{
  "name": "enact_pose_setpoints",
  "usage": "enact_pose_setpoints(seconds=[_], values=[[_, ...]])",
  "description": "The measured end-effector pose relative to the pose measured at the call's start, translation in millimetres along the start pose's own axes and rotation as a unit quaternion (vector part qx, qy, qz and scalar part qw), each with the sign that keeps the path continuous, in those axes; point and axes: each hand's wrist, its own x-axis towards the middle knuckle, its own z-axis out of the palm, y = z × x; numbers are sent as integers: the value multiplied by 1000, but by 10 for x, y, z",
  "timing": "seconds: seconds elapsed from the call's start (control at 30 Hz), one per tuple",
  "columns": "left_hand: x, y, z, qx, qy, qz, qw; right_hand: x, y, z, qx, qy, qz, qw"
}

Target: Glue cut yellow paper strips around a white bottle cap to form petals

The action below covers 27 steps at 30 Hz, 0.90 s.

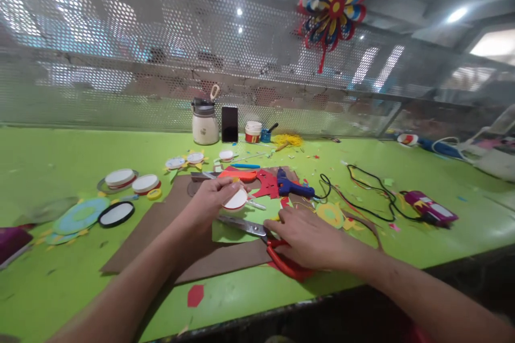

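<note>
My left hand [215, 195] is closed, pinching a white disc with a red rim [235, 200]; a bit of yellow shows at its upper edge. My right hand [308, 238] is lowered over the red-handled scissors [245, 226], its fingers bent together around a small yellow piece [277, 218] that is mostly hidden. The scissors lie on light green paper [229, 235] over a brown board [193, 268], blades toward the left hand. Behind them are a blue glue gun [295, 187], red cut paper [265, 182] and an orange cutter [241, 175].
White lids [120, 177], a black-rimmed disc [116, 214] and a blue paper ring [82, 215] lie left. A yellow flower-shaped cutout [330, 215], black cable [370, 217] and purple box [430, 208] are right. A jug [205, 126] and phone [229, 124] stand at the back.
</note>
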Motion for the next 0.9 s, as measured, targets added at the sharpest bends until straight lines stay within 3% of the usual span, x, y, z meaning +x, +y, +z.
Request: enact_pose_setpoints(seconds=[0.07, 0.17, 0.27, 0.4, 0.67, 0.8, 0.9], values=[[19, -24, -13, 113, -20, 25, 993, -3, 64, -42, 24, 15, 0, 1000], [72, -47, -40, 219, -39, 54, 974, 74, 179, -89, 133, 100, 14, 986], [94, -66, -29, 243, -49, 68, 966, 237, 266, -52, 308, 158, 61, 936], [77, -120, 14, 281, -61, 93, 953, 433, 283, 45, 452, 149, 98, 874], [62, -198, 12, 323, -76, 105, 938, 564, 280, 200, 463, 128, 102, 871], [38, -136, 30, 334, -116, 58, 934, 587, 269, 212, 487, 170, 110, 850], [23, -103, 46, 314, -151, 2, 937, 591, 251, 183, 530, 185, 79, 824]])
